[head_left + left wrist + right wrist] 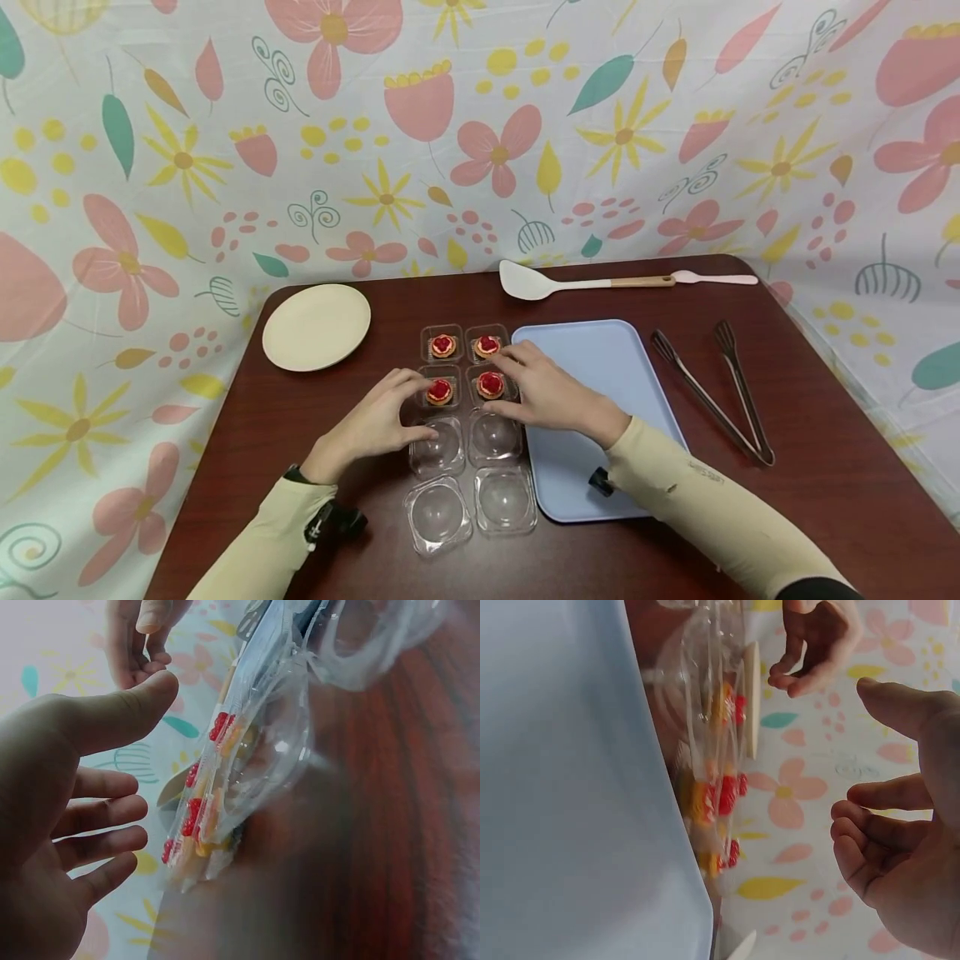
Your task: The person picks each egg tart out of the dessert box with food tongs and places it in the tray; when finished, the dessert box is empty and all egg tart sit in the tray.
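Four-sided clear plastic containers stand mid-table, each back one holding a small tart topped with red berries, such as the near-right tart and the near-left tart. Their domed clear lids lie open toward the front. My left hand hovers at the left of the containers, thumb and fingers apart, nothing between them. Over the right-hand containers hovers my right hand, its fingers loosely bent and holding nothing. Both wrist views show the left hand and the right hand raised above the tarts.
A pale blue tray lies right of the containers, under the right forearm. Metal tongs rest farther right. A cream plate sits back left. Along the back edge lie a white spatula and a pink-handled utensil.
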The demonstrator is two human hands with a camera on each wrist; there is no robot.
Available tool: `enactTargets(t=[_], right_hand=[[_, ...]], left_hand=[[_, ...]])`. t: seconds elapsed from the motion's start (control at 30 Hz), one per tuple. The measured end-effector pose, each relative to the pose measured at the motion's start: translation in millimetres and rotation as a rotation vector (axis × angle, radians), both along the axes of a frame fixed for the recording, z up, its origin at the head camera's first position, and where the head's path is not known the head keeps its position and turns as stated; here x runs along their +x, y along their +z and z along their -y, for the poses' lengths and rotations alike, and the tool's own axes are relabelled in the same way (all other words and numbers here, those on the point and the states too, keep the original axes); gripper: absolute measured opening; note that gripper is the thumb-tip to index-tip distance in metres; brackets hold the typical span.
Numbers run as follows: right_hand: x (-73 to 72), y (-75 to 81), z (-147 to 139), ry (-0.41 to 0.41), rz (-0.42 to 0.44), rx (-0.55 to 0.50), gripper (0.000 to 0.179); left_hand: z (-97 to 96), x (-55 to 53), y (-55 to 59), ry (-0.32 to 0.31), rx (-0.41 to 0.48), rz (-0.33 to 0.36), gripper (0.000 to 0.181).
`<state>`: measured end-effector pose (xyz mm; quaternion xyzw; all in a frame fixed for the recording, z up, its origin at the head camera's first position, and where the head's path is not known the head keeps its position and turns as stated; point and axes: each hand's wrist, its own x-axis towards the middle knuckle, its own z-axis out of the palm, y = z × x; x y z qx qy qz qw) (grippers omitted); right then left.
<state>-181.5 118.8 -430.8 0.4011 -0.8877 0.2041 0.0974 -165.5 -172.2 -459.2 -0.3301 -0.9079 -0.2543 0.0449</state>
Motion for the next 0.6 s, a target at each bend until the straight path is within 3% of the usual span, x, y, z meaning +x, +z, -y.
enactTargets(t=[0.37, 0.6], right_hand=[[-1.0, 11.6, -37, -0.148, 0.025, -0.050, 0.069], [0.7, 19.1, -62, -0.256, 0.052, -0.088, 0.069]], left_hand=[[-19.5, -13.1, 2.0, -0.017, -0.054, -0.020, 0.071], [-30.7, -22.3, 4.8, -0.034, -0.098, 0.007, 0.070]])
